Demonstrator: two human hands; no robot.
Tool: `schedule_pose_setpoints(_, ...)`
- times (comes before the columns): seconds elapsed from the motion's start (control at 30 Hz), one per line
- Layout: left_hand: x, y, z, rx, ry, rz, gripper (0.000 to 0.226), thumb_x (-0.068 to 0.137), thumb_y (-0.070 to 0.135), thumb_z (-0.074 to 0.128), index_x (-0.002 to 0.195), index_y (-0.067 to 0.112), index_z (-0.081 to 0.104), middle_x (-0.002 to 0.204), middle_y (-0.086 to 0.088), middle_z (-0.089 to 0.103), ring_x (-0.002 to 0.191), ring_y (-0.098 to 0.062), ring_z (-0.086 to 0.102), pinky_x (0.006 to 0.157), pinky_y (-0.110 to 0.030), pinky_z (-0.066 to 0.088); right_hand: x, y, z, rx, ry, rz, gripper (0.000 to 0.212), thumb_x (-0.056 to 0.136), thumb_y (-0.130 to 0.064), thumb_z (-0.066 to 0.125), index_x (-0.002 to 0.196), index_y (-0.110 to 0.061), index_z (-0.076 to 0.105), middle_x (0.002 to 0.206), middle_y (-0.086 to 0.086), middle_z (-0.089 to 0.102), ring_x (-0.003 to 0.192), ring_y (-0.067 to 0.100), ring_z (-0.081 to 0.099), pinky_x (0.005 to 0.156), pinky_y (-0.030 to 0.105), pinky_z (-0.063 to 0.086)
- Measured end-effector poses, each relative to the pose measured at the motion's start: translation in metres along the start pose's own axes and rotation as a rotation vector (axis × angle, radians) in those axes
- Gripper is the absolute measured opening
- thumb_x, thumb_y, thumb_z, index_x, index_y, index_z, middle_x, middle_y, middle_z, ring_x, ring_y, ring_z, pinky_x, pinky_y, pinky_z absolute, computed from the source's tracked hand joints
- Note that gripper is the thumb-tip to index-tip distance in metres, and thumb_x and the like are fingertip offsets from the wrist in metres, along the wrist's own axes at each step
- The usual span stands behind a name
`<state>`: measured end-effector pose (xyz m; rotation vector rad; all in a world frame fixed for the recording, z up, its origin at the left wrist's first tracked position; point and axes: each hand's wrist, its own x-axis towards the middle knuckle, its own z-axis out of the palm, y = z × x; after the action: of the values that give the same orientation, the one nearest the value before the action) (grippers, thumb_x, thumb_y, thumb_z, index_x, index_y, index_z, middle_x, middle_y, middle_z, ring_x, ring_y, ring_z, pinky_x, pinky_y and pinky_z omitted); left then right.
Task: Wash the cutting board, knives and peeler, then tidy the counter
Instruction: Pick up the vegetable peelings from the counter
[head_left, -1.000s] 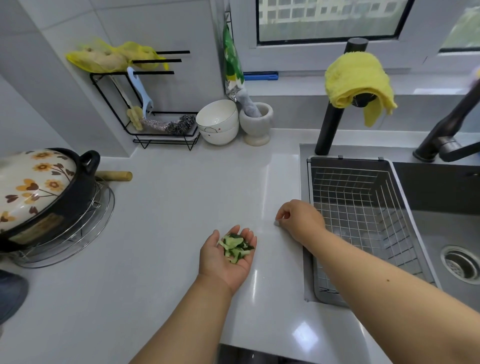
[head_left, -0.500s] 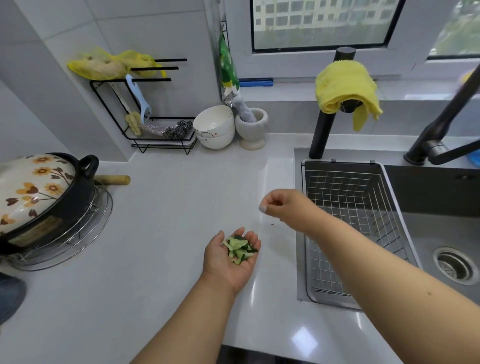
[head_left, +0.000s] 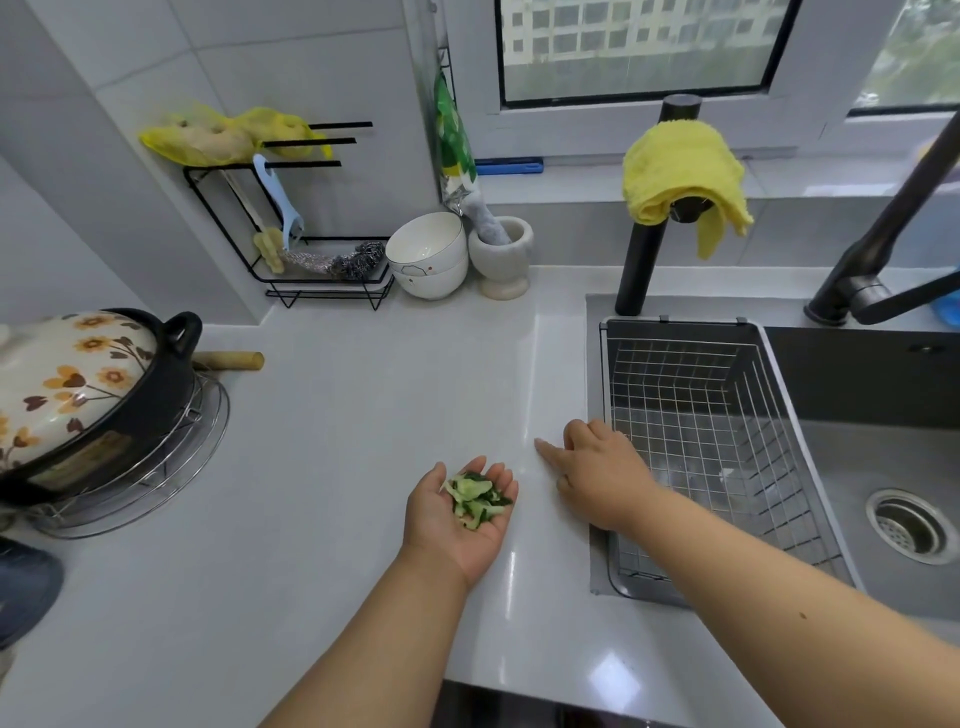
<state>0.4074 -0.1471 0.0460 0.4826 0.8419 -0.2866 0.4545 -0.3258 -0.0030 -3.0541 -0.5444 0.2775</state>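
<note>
White stone counter (head_left: 322, 467) fills the head view, running under a window to a dark sink (head_left: 883, 467) at three o'clock. Low at six o'clock the left hand (head_left: 460, 514) lies palm up on the counter, fingers relaxed and slightly cupped, carrying a small heap of green cucumber peelings (head_left: 475, 498). Just beside it toward three o'clock, the right hand (head_left: 597, 473) rests knuckles up at the counter's edge, index finger stretched out with its tip on the surface and the other fingers curled under; whether it pinches anything I cannot tell. A wire drain basket (head_left: 701, 441) sits in the sink's left part, right behind that hand. At eleven o'clock a black wire rack (head_left: 291, 260) stands against the tiled wall, and the light blue peeler (head_left: 280, 202) hangs in it, above a steel scourer (head_left: 353, 260). Stacked white bowls (head_left: 428, 254) and a stone mortar (head_left: 501, 257) stand just beside the rack. At nine o'clock a black pot with a flowered lid (head_left: 67, 384) sits on a round wire trivet (head_left: 156, 467). A yellow cloth (head_left: 680, 176) drapes over the black tap (head_left: 644, 260) at one o'clock.
</note>
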Motion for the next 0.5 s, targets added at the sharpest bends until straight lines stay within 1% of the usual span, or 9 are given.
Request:
schedule_pose_setpoints(0.07, 0.000, 0.001, -0.001, -0.006, 0.007, 0.003, 0.044, 0.101, 0.034, 0.042, 0.098, -0.005, 0.063, 0.092, -0.021, 0.063, 0.084, -0.033, 0.063, 0.092, -0.043, 0.050, -0.002, -0.005, 0.000, 0.022, 0.006, -0.015, 0.068, 0.083, -0.036, 0.015, 0.148, -0.031, 0.033, 0.123, 0.002, 0.045, 0.113, 0.025, 0.039, 0.090, 0.033, 0.032)
schedule_pose_setpoints(0.13, 0.000, 0.001, -0.002, -0.012, 0.015, 0.006, 0.044, 0.101, 0.034, 0.041, 0.098, -0.005, 0.063, 0.093, -0.022, 0.063, 0.085, -0.033, 0.062, 0.091, -0.043, 0.050, -0.004, -0.011, -0.003, 0.205, 0.001, 0.010, 0.054, 0.091, -0.030, 0.029, 0.143, -0.032, 0.043, 0.120, 0.002, 0.047, 0.115, 0.024, 0.041, 0.093, 0.033, 0.033)
schedule_pose_setpoints(0.17, 0.000, 0.001, -0.002, -0.012, 0.020, 0.009, 0.044, 0.101, 0.034, 0.041, 0.098, -0.005, 0.063, 0.093, -0.022, 0.063, 0.085, -0.033, 0.062, 0.091, -0.043, 0.050, -0.004, -0.012, -0.008, 0.402, 0.000, 0.053, 0.047, 0.093, -0.022, 0.038, 0.138, -0.030, 0.051, 0.117, 0.002, 0.050, 0.114, 0.024, 0.045, 0.094, 0.032, 0.037)
schedule_pose_setpoints(0.2, 0.000, 0.002, -0.002, -0.011, 0.028, 0.013, 0.044, 0.101, 0.033, 0.041, 0.099, -0.005, 0.062, 0.093, -0.022, 0.063, 0.086, -0.033, 0.062, 0.090, -0.043, 0.050, -0.005, -0.012, -0.015, 0.656, 0.013, 0.120, 0.044, 0.092, -0.013, 0.045, 0.131, -0.027, 0.058, 0.114, 0.002, 0.053, 0.110, 0.024, 0.050, 0.089, 0.029, 0.042)
schedule_pose_setpoints(0.27, 0.001, 0.003, -0.003, -0.011, 0.043, 0.025, 0.043, 0.101, 0.033, 0.041, 0.099, -0.005, 0.062, 0.094, -0.022, 0.062, 0.085, -0.033, 0.062, 0.090, -0.043, 0.050, 0.000, -0.012, -0.035, 1.132, 0.003, 0.300, 0.039, 0.091, -0.004, 0.049, 0.119, -0.024, 0.067, 0.114, 0.001, 0.058, 0.095, 0.019, 0.056, 0.073, 0.020, 0.046)
schedule_pose_setpoints(0.3, 0.001, 0.003, -0.004, -0.012, 0.048, 0.026, 0.043, 0.101, 0.033, 0.041, 0.099, -0.005, 0.062, 0.094, -0.022, 0.062, 0.085, -0.033, 0.062, 0.091, -0.043, 0.050, 0.003, -0.012, -0.046, 1.247, -0.046, 0.386, 0.037, 0.092, -0.004, 0.049, 0.116, -0.026, 0.068, 0.117, 0.002, 0.059, 0.092, 0.016, 0.055, 0.070, 0.019, 0.045)
schedule_pose_setpoints(0.37, 0.000, 0.002, -0.003, -0.013, 0.047, 0.024, 0.044, 0.101, 0.033, 0.040, 0.099, -0.005, 0.062, 0.094, -0.021, 0.062, 0.085, -0.033, 0.062, 0.092, -0.043, 0.050, 0.002, -0.016, -0.064, 1.287, -0.170, 0.456, 0.037, 0.095, -0.006, 0.047, 0.118, -0.028, 0.067, 0.119, 0.007, 0.059, 0.093, 0.018, 0.054, 0.080, 0.024, 0.046)
schedule_pose_setpoints(0.43, -0.001, 0.000, 0.000, -0.013, 0.035, 0.020, 0.044, 0.101, 0.034, 0.041, 0.100, -0.005, 0.062, 0.095, -0.022, 0.062, 0.086, -0.033, 0.061, 0.091, -0.043, 0.050, -0.010, -0.025, -0.070, 1.321, -0.140, 0.322, 0.035, 0.091, -0.012, 0.049, 0.113, -0.030, 0.069, 0.110, 0.005, 0.060, 0.088, 0.016, 0.054, 0.085, 0.026, 0.045)
schedule_pose_setpoints(0.5, -0.003, -0.001, 0.004, -0.020, 0.005, 0.012, 0.044, 0.101, 0.035, 0.041, 0.102, -0.004, 0.061, 0.097, -0.022, 0.063, 0.089, -0.033, 0.062, 0.090, -0.043, 0.051, -0.022, -0.037, -0.068, 1.218, -0.073, 0.111, 0.032, 0.091, -0.016, 0.052, 0.114, -0.031, 0.070, 0.098, -0.004, 0.056, 0.084, 0.008, 0.052, 0.079, 0.018, 0.042)
